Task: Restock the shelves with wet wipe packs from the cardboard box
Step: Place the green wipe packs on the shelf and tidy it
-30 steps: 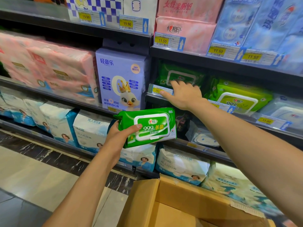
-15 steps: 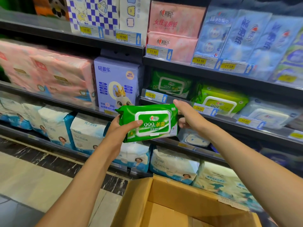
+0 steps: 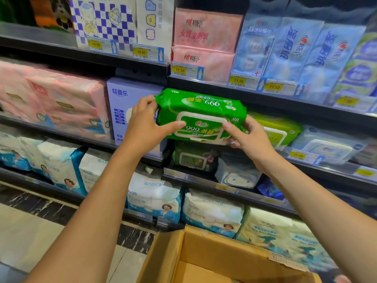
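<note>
Green glossy film with a white-rimmed flip lid turned toward the head camera: a wet wipe pack, raised at the mouth of the middle shelf bay, well above the cardboard box at the bottom of the view. Clasped at both short ends: left hand wrapped round the left end, thumb laid flat on the front face and fingers curled over the top corner; right hand cupping the right end, thumb on the lid rim, remaining fingers tucked under and behind, mostly hidden. Neither hand slack, neither holding anything else. Long axis lying left to right, roughly parallel with the shelf edge, left end tipped a little higher. Upside-down print across the top of the green, unclear whether part of the same pack or of another one behind it. Flanked by a lilac box just beside the left hand and a lime-green pack just beside the right hand, with a dark green pack on the level below. Slot lying straight ahead of the grip, away from the body, both hands about equally near it. Probably a matter of pushing forward and level, then slipping the fingers out from the ends without catching the neighbours.
</note>
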